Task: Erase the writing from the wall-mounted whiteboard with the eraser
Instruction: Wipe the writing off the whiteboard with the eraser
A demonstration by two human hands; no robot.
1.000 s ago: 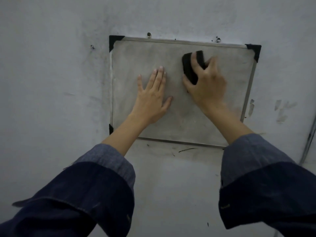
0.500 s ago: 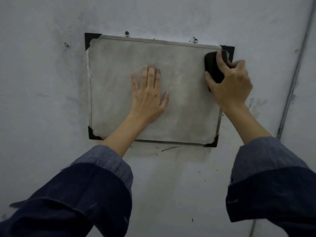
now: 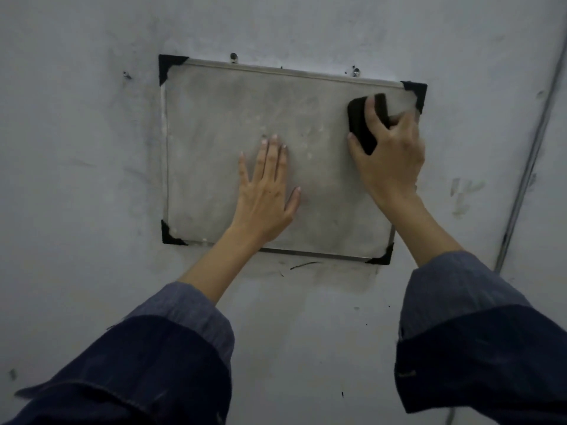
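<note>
- Wall: grey, smudged; screws above the whiteboard, a dark mark below it.
- Left hand: flat, fingers straight, pressing the board's centre.
- Right hand: grips the black eraser against the board's upper right; since half a second ago it has shifted slightly inward from the corner.
- Conduit: far right.
- Writing: only faint grey smears, illegible.

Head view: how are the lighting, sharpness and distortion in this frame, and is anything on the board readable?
Head view: dim, flat, bluish light, no glare on the whiteboard; soft shadow beneath its lower edge; the right hand and eraser look slightly blurred, the left hand sharper; wide-angle lens skews the board and the pipe; only faint grey smears show, nothing readable.
</note>
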